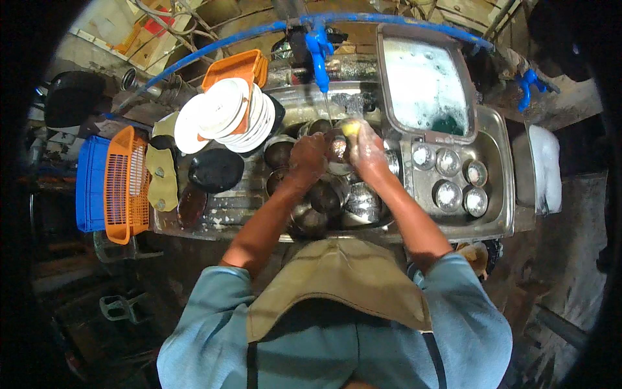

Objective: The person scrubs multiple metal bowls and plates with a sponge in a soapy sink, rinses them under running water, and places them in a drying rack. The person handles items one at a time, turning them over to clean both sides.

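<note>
Over the middle sink basin, my left hand (309, 154) grips the edge of a small metal bowl (339, 148). In my right hand (371, 150) is a yellow sponge (351, 128), pressed against that bowl's far rim; suds cover the fingers. Beneath and around both hands, several metal bowls (326, 195) are heaped in the basin, some with dark insides. A thin stream of water falls from the blue tap (319, 63) just beyond the bowl.
A grey tub (384, 78) of sudsy water stands at the far right, above several small metal bowls (447, 162) in the right basin. To the left are stacked white plates (223, 114), a black dish (216, 170), an orange basket (127, 185) and a blue crate (91, 182).
</note>
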The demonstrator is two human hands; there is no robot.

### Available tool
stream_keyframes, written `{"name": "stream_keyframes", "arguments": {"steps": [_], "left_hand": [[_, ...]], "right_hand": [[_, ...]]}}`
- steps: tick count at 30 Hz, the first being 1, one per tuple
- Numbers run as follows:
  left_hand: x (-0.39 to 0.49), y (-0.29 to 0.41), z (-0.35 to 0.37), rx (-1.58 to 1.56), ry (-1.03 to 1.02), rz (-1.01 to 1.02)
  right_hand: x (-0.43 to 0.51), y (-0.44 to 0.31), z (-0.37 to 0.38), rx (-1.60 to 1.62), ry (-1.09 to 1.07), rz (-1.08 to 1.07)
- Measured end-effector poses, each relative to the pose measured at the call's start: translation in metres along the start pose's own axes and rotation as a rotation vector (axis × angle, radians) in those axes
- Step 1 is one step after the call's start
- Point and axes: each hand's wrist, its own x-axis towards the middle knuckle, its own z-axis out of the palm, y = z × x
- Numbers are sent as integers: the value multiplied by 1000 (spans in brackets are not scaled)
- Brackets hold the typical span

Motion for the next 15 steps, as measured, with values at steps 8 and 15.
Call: {"name": "stream_keyframes", "arguments": {"steps": [8,15], "left_hand": [[-7,4,16,-581,19,151],[-6,32,-15,-1601,-758,-109]], "right_hand": [[-69,-19,-17,-324,34,-395],[-72,4,-29,55,-39,-274]]}}
